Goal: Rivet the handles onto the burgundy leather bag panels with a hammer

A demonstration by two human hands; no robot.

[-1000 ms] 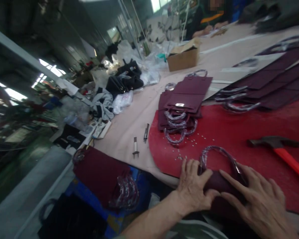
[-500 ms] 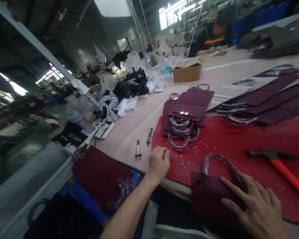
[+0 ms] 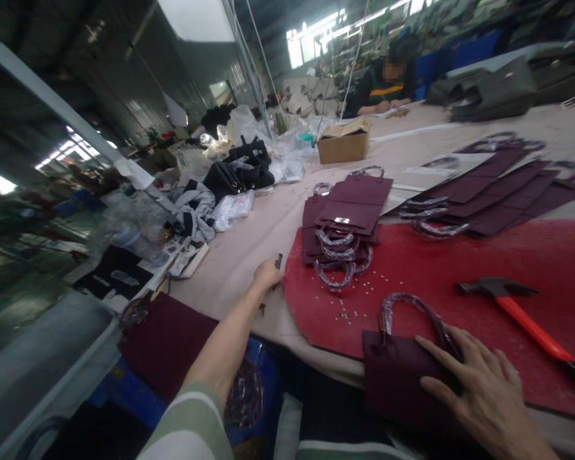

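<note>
My right hand (image 3: 482, 383) lies with fingers spread on a burgundy handbag piece (image 3: 397, 370), near the foot of its plastic-wrapped handle (image 3: 412, 300). The piece rests at the front edge of a red board (image 3: 421, 268). My left hand (image 3: 267, 276) is stretched out to the pale cloth left of the board, over two slim metal tools. The tip of one metal tool (image 3: 278, 259) shows beyond the hand, and the forked end of the other (image 3: 262, 308) shows below it. The fingers are mostly hidden, so their grip cannot be made out.
A claw hammer (image 3: 522, 313) with a red handle lies on the board at right. Small metal bits (image 3: 347, 313) are scattered there. Stacked burgundy bag pieces (image 3: 354, 201) stand behind, more (image 3: 503, 191) at right. A cardboard box (image 3: 344, 147) and a seated person (image 3: 383, 86) are farther back.
My left hand has moved left and away from me, from the board's edge onto the metal tools. My right hand stays on the bag piece. The view has shifted slightly.
</note>
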